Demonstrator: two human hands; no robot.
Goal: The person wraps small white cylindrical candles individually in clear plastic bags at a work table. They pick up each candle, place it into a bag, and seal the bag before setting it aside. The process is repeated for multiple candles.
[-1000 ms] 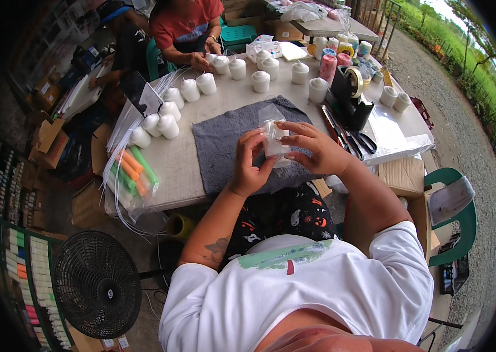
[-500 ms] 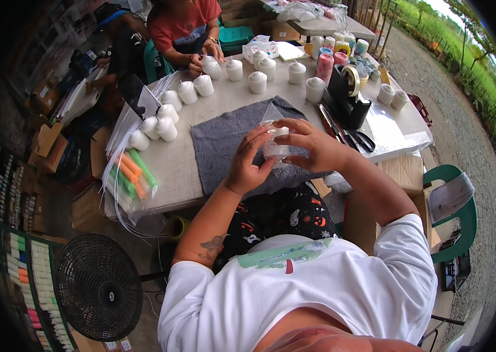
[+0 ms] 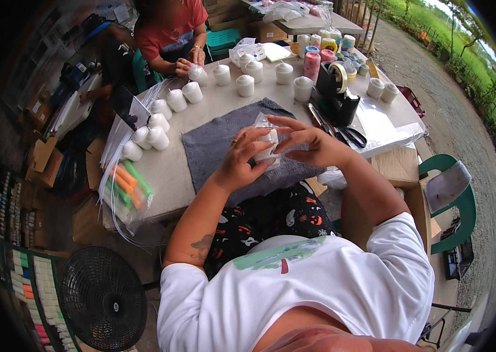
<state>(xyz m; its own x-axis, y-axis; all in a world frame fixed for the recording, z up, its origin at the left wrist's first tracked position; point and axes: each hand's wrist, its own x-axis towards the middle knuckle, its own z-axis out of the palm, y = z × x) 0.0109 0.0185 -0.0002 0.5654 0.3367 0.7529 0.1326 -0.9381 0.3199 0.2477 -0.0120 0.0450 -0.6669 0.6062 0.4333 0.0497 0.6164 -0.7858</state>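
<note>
A short white candle (image 3: 266, 144) in clear plastic wrap is held over the grey towel (image 3: 207, 155). My left hand (image 3: 241, 157) is closed round its left side, the fingers over the top and the thumb below. From the right, my right hand (image 3: 317, 144) curls its fingers over the wrap at the candle's other side. Parts of the candle are hidden behind the fingers. Several wrapped white candles (image 3: 245, 85) stand upright past the towel, and more form a curved row (image 3: 158, 138) on the left.
Across the table (image 3: 169, 196) a co-worker's hands (image 3: 189, 61) touch another candle. A black tape dispenser (image 3: 337, 97) and scissors (image 3: 354, 138) lie to the right by clear plastic sheets (image 3: 391, 138). Orange and green rolls (image 3: 125, 179) lie left. A black fan (image 3: 102, 298) stands lower left.
The candle has tipped and turned in my hands, and its plastic, which peaked upward, now lies lower. My right fingers have spread more. The whole view has shifted slightly.
</note>
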